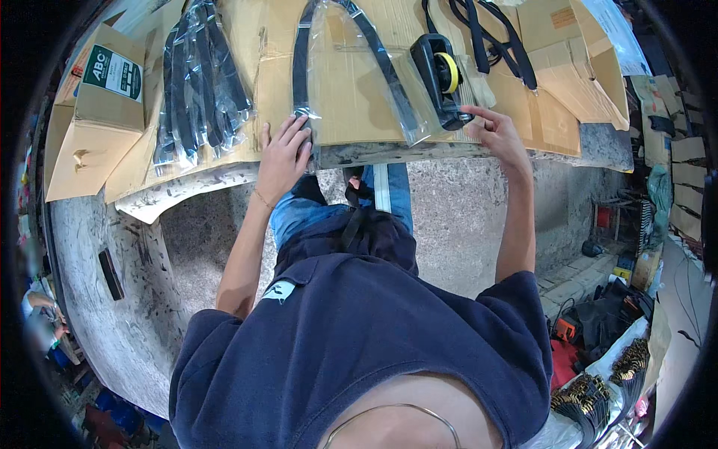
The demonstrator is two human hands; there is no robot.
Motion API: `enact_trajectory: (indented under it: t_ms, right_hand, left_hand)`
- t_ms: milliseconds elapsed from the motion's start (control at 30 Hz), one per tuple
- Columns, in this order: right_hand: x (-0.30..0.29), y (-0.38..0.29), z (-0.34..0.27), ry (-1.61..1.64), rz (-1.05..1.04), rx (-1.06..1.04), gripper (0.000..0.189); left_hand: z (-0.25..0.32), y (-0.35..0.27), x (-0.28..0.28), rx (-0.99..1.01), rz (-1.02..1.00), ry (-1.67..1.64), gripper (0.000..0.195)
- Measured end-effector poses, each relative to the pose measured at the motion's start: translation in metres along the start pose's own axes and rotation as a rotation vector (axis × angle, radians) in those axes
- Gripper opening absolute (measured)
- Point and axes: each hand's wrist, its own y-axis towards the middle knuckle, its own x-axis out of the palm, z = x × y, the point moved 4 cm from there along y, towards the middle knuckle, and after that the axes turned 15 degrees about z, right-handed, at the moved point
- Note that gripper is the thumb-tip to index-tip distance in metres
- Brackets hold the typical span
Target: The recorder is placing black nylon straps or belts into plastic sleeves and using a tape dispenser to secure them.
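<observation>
A dark strap [301, 67] in a clear plastic sleeve lies bent in an arch on the cardboard before me. My left hand [286, 147] rests on its left end near the table's front edge, fingers a little spread. The strap's right end, also in clear film, reaches towards a black tape dispenser [429, 56] with a yellow core. At the dispenser's front end is my right hand [496, 132], index finger and thumb close together; whether tape is between them cannot be told. Several dark straps in clear sleeves [202, 84] lie left of my left hand.
An open cardboard box [106, 112] stands at the left and another [583, 62] at the right. Loose black straps [505, 45] lie beyond the dispenser. A dark narrow object [111, 275] is on the left table part. A person [45, 314] is at the far left edge.
</observation>
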Motion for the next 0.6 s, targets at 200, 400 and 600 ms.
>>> enact_trajectory:
  t_ms: [200, 400, 600]
  right_hand:
    - [0.003, -0.006, -0.012, -0.199, 0.026, -0.095, 0.038]
    - [0.019, -0.029, -0.014, -0.566, 0.160, -0.295, 0.051]
    - [0.029, -0.068, -0.039, -0.461, 0.382, -0.292, 0.046]
  left_hand:
    - [0.000, 0.001, -0.001, 0.000, -0.006, 0.002, 0.021]
    - [-0.003, -0.002, -0.003, -0.010, -0.015, 0.008, 0.022]
    - [0.003, 0.002, -0.004, -0.002, -0.009, 0.004, 0.023]
